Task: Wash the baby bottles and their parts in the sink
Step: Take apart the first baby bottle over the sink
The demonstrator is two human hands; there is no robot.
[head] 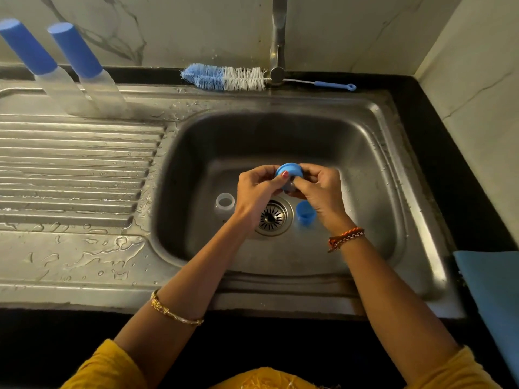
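Note:
Over the steel sink basin [365, 169], my left hand [257, 189] and my right hand [317, 189] both pinch a blue bottle ring [289, 169] between their fingertips, above the drain [271, 217]. A clear bottle [225, 204] stands open-mouthed on the basin floor left of my left hand. A blue cap [304, 216] sits on the floor just right of the drain, partly behind my right hand. Two assembled bottles [70, 68] with blue caps stand upright on the drainboard at the far left.
A blue-and-white bottle brush [233, 78] lies along the back rim at the tap's base [277, 73]. The ribbed drainboard [73, 169] on the left is wet. A blue cloth [494, 290] lies on the black counter at the right.

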